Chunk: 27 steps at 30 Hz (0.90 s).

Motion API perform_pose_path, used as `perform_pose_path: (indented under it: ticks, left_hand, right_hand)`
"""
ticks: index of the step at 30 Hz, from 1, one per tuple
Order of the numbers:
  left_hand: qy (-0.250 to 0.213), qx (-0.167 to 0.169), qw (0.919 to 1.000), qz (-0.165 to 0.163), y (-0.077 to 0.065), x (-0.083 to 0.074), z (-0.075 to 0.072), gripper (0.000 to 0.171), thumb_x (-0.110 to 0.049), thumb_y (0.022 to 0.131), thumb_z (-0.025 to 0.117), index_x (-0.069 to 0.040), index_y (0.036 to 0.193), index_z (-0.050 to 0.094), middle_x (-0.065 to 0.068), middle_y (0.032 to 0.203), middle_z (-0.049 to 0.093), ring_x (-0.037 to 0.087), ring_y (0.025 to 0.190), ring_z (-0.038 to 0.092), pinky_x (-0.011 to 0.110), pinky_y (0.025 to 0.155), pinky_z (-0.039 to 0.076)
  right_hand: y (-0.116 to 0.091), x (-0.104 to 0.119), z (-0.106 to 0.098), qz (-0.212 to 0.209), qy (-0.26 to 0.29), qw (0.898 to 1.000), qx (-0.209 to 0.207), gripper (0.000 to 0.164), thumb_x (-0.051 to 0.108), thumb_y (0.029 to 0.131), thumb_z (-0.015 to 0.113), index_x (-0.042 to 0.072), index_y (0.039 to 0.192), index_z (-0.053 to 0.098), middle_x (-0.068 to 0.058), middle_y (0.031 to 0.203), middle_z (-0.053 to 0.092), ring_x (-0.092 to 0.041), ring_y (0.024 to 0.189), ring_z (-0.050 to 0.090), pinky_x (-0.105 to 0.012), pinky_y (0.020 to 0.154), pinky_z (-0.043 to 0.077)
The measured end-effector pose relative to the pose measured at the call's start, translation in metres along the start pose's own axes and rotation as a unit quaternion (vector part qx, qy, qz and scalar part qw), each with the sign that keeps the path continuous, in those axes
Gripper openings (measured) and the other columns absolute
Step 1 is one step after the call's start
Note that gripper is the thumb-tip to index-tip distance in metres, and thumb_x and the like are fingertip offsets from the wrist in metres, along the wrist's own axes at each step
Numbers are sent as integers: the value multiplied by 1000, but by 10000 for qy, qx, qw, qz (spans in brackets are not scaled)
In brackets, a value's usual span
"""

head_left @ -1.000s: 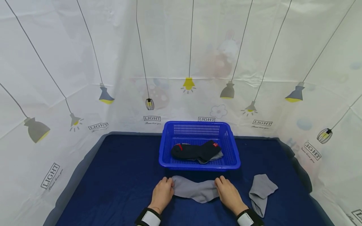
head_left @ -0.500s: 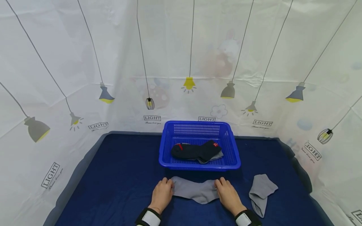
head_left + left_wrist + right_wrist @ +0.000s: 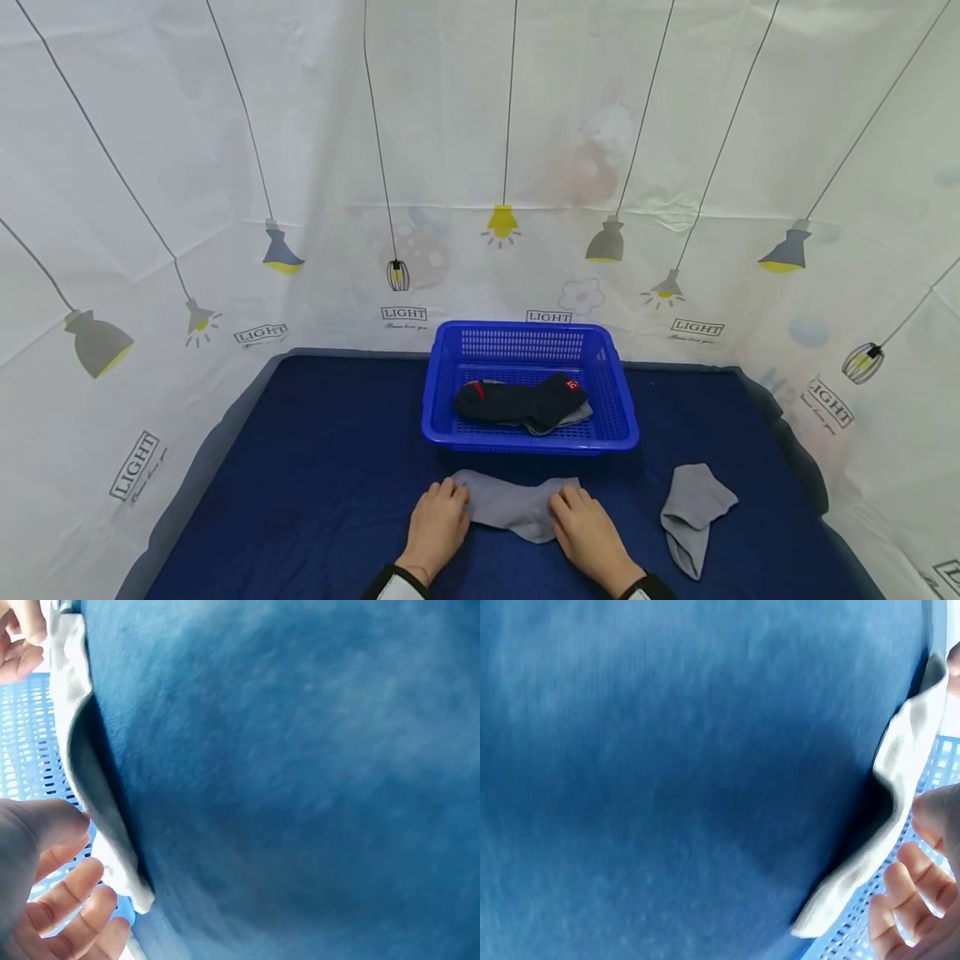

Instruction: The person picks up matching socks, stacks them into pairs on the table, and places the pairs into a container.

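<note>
A grey sock [image 3: 513, 508] lies stretched sideways on the dark blue cloth, in front of the blue basket. My left hand [image 3: 437, 525] hovers at its left end, and my right hand [image 3: 588, 533] is over its right part, a little in from the end. In both wrist views the thumbs and fingers are loosely bent and apart, with no fabric pinched between them; whether a fingertip touches the sock is hard to tell. Another grey sock [image 3: 693, 508] lies folded over on itself to the right of my right hand.
The blue plastic basket [image 3: 525, 343] stands behind the stretched sock. In it lie a black sock [image 3: 517, 404] with red marks and grey fabric [image 3: 581, 412] beneath. White lamp-printed sheeting [image 3: 450, 167] encloses the back and sides of the dark blue cloth [image 3: 322, 467].
Both hands gripped the sock's ends before; their fingers have now loosened. The right hand has shifted left along the sock, the left slightly right. The sock has barely moved.
</note>
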<state>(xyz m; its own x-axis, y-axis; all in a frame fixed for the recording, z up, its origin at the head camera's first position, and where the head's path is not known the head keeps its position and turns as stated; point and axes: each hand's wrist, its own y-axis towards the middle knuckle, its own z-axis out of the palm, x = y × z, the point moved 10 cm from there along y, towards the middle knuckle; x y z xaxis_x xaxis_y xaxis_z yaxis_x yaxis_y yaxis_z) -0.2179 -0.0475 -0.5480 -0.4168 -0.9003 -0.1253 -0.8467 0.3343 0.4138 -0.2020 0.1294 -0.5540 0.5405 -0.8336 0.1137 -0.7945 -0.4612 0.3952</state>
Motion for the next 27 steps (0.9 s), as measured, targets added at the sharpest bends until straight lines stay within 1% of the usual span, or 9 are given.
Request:
perform_pose_path:
  ticks: [6,12,15,21,27]
  left_hand:
    - [146,-33,9998,102,-5,-4,2,25,-18,62,78,-17,76,57,1,77,52,19,66,50,31,56,40]
    - [146,65,9998,139,-7,-4,7,25,-18,62,78,-18,77,58,0,78,52,19,68,50,32,57,40]
    - [129,115,9998,138,-7,-3,11,25,-18,63,78,-18,77,58,0,78,52,19,69,51,32,58,40]
    - [195,112,9995,235,-5,-4,16,26,-18,61,79,-17,76,58,0,77,53,19,69,51,32,58,41]
    - [308,148,9989,315,-3,-5,19,23,-17,62,77,-16,73,57,0,75,53,19,68,52,31,57,40]
  right_hand:
    - [-3,15,8,-194,286,9990,291,20,18,75,71,19,87,55,8,79,40,-8,67,38,-25,59,33]
    - [-5,18,14,-246,320,9983,416,21,23,75,72,21,84,53,9,79,39,-8,68,38,-25,59,29]
    - [-5,20,17,-285,334,9978,491,21,25,75,72,22,84,53,9,80,41,-9,69,40,-25,60,29]
    - [-4,19,25,-278,227,9975,616,21,26,76,71,21,82,51,7,80,41,-10,69,41,-24,59,28]
    - [-3,23,28,-376,18,9976,574,22,22,76,70,20,78,48,6,79,41,-11,68,39,-23,56,26]
